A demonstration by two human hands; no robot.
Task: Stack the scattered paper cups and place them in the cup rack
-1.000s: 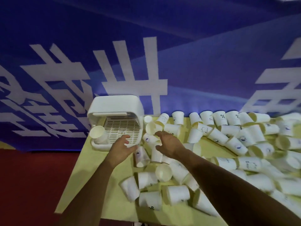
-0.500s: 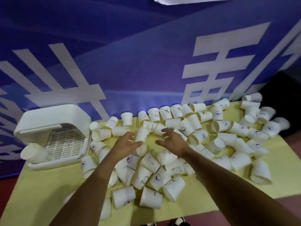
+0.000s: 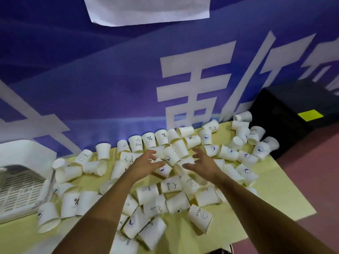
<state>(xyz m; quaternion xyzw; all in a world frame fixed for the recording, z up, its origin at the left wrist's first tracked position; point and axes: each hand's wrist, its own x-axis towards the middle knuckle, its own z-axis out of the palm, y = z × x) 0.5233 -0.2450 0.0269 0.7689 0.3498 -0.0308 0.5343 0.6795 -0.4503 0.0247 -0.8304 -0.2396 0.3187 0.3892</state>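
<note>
Right of rack [image 3: 22, 156], cups [image 3: 171, 186] scattered over table [image 3: 275, 189]; left hand [image 3: 145, 163] and right hand [image 3: 201, 165] held over them, fingers spread wide, empty.

Blue banner [image 3: 91, 79] behind yellow table [image 3: 275, 180], perhaps a black crate [image 3: 286, 99] right

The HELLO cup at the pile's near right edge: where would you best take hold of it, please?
Probably across its side wall, from above on the right: the HELLO cup lies on its side at the pile's edge, with bare table on that side.
</note>
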